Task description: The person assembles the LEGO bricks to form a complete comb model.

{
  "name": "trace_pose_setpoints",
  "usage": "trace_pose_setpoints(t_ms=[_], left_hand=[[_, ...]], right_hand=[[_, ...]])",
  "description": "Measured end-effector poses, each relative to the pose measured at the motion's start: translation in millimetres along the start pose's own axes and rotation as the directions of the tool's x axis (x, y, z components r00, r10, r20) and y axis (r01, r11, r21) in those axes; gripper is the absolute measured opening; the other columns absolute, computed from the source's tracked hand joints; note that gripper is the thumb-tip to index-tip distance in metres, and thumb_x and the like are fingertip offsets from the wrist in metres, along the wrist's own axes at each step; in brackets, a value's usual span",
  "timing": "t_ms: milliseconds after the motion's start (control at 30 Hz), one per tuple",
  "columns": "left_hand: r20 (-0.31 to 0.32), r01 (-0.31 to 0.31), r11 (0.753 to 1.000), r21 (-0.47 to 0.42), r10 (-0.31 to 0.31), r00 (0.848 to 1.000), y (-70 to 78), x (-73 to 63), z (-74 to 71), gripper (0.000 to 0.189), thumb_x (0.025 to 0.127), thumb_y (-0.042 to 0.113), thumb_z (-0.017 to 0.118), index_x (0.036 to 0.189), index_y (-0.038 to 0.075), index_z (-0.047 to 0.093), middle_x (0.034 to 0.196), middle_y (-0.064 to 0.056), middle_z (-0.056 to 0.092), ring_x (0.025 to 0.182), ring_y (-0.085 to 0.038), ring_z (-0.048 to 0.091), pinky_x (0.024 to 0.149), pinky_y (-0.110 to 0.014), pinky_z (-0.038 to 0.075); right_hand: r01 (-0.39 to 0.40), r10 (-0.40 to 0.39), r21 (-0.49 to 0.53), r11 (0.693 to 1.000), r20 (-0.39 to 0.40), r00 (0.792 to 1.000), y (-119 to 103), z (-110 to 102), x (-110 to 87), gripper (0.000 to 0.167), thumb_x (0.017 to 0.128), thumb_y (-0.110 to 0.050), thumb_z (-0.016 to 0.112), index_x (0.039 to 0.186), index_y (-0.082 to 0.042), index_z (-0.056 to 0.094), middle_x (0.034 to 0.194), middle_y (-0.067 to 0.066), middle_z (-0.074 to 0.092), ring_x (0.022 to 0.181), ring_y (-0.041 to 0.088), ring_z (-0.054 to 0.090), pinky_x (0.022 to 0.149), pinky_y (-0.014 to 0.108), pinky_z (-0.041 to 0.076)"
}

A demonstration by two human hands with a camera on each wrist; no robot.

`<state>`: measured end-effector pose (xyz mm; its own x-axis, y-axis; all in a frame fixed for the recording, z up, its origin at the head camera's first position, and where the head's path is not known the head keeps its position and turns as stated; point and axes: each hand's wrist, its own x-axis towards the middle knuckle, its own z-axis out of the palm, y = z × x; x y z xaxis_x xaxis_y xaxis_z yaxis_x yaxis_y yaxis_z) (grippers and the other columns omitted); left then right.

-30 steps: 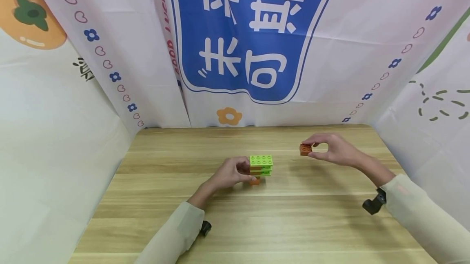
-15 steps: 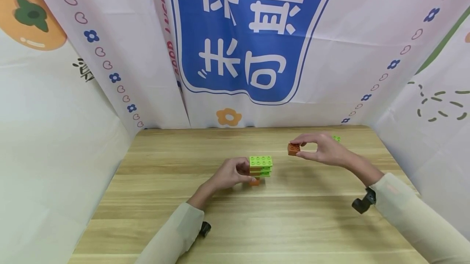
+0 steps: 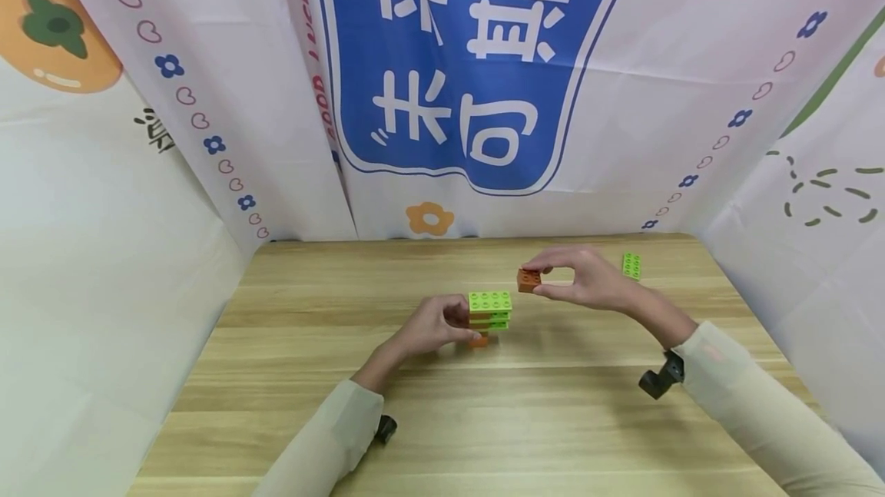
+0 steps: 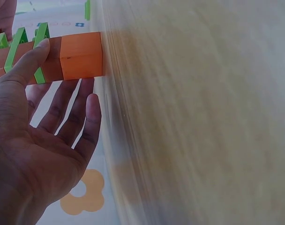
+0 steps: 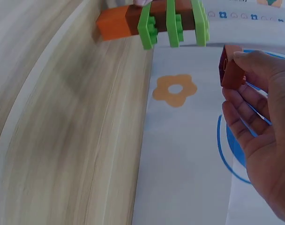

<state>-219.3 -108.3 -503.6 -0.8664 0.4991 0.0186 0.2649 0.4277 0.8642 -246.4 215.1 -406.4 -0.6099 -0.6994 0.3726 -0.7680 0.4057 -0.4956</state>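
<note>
A tower of toy building blocks [image 3: 490, 302] stands on the table, with an orange block at its foot, brown blocks above and bright green plates between and on top. My left hand [image 3: 430, 326] holds the tower's left side between thumb and fingers; in the left wrist view the thumb presses a brown block and a green plate. Up and to the right of the tower, my right hand [image 3: 588, 276] pinches a loose brown block [image 3: 528, 280] in the air. Its hollow underside faces the tower [image 5: 175, 21] in the right wrist view, with a gap between them.
A loose green plate [image 3: 631, 266] lies on the wooden table [image 3: 332, 420] at the back right, behind my right hand. Printed white cloth [image 3: 297, 197] hangs along the table's back and sides.
My right hand has moved left toward the tower, carrying the brown block. The green plate behind it has come into view. My left hand and the tower have stayed in place.
</note>
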Motion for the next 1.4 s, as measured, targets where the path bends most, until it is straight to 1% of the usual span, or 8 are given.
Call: trace_pose_setpoints(t_ms=[133,233,400,633,767,967,1267,1400], left_hand=[[0.002,-0.001,1.000,0.001,0.001,1.000,0.3,0.5,-0.2,0.025,0.087,0.021,0.091,0.097,0.017,0.069,0.100,0.005,0.072,0.087,-0.014,0.063,0.078,-0.029,0.055],[0.003,-0.004,1.000,-0.003,0.004,1.000,0.0,0.9,-0.3,0.024,0.087,0.022,0.090,0.098,0.018,0.069,0.100,0.005,0.072,0.088,-0.014,0.063,0.079,-0.029,0.055],[0.002,-0.013,1.000,0.000,0.013,1.000,-1.1,1.4,-0.1,0.024,0.088,0.023,0.090,0.098,0.017,0.069,0.098,0.005,0.072,0.086,-0.014,0.063,0.078,-0.030,0.055],[0.001,-0.020,1.000,0.004,0.020,1.000,-2.0,2.0,0.4,0.023,0.087,0.020,0.090,0.097,0.017,0.069,0.097,0.006,0.073,0.087,-0.013,0.065,0.080,-0.030,0.056],[0.006,-0.036,0.999,0.004,0.036,0.999,-2.3,1.8,0.4,0.023,0.087,0.020,0.090,0.096,0.016,0.069,0.096,0.005,0.073,0.086,-0.013,0.065,0.079,-0.030,0.056],[0.014,-0.066,0.998,0.000,0.066,0.998,-2.9,1.6,0.3,0.022,0.088,0.019,0.089,0.097,0.015,0.070,0.096,0.004,0.074,0.088,-0.013,0.067,0.080,-0.030,0.057],[0.018,-0.054,0.998,-0.012,0.055,0.998,-4.2,2.0,-0.2,0.021,0.088,0.021,0.089,0.097,0.017,0.070,0.095,0.006,0.074,0.085,-0.014,0.066,0.078,-0.030,0.056],[0.014,-0.056,0.998,-0.013,0.056,0.998,-4.0,2.2,0.1,0.021,0.088,0.020,0.090,0.097,0.017,0.071,0.095,0.007,0.074,0.085,-0.013,0.067,0.079,-0.031,0.057]], right_hand=[[0.012,-0.013,0.028,1.000,0.014,1.000,-4,5,5.9,0.038,0.092,-0.017,0.085,0.129,-0.011,0.076,0.123,0.002,0.077,0.109,0.018,0.073,0.091,0.041,0.061],[0.037,-0.037,0.047,0.998,0.012,0.999,-6,8,10.2,0.037,0.091,-0.015,0.085,0.127,-0.010,0.076,0.121,0.002,0.077,0.109,0.018,0.073,0.092,0.040,0.061],[0.072,-0.072,0.049,0.996,0.000,0.997,-7,16,16.5,0.036,0.090,-0.014,0.086,0.125,-0.011,0.077,0.120,0.000,0.078,0.109,0.017,0.073,0.093,0.041,0.060],[0.120,-0.121,0.075,0.990,0.005,0.993,-13,26,24.4,0.036,0.090,-0.011,0.086,0.125,-0.010,0.077,0.121,0.003,0.077,0.111,0.020,0.073,0.094,0.043,0.060],[0.144,-0.145,0.092,0.985,0.009,0.989,-16,31,29.2,0.036,0.090,-0.010,0.086,0.124,-0.008,0.077,0.121,0.004,0.077,0.110,0.021,0.073,0.093,0.043,0.060],[0.156,-0.159,0.096,0.983,0.018,0.987,-19,38,35.5,0.035,0.089,-0.011,0.087,0.122,-0.007,0.078,0.119,0.005,0.078,0.110,0.021,0.073,0.095,0.039,0.060],[0.190,-0.193,0.080,0.979,0.030,0.981,-22,44,42.6,0.034,0.089,-0.011,0.087,0.120,-0.005,0.078,0.118,0.006,0.078,0.109,0.021,0.074,0.094,0.038,0.060],[0.206,-0.209,0.083,0.975,0.039,0.977,-22,46,45.2,0.032,0.089,-0.010,0.086,0.120,-0.005,0.078,0.117,0.007,0.078,0.109,0.021,0.074,0.093,0.036,0.060]])
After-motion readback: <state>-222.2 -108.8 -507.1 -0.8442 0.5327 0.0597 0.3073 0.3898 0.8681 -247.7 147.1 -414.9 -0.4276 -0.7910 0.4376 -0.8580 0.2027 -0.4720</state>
